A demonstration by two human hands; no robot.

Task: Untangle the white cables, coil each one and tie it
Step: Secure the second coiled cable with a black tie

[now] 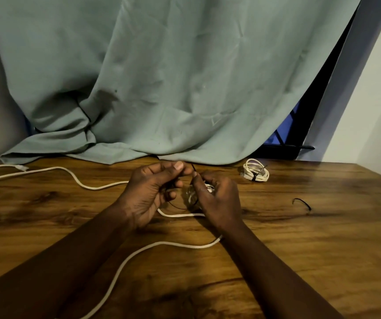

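My left hand (152, 192) and right hand (217, 199) meet at the middle of the frame, just above the table (323, 249), and both are busy with 1 thin black tie (193, 168). My left thumb and forefinger pinch it near its tip. My right fingertips pinch it just below that, so the 2 grips almost touch. The other fingers of both hands are curled.

The small coil (190, 196) sits right under that pinch, between my palms and closer to the right one. It is blurred, and I cannot tell whether my lower right fingers clamp it or it only rests against them.

What matters next is how the tie lies: it runs top to bottom in the frame, its free end pointing up and a dark loop showing below the coil. As I judge it, cinching means pulling that end up and away while the right hand, the nearer one, steadies the bundle.

1 tied coil (255, 172) lies at right near the curtain (162, 77), and 1 spare tie (302, 203) lies further right. A loose cable (77, 180) snakes off to the left edge, not yet coiled.
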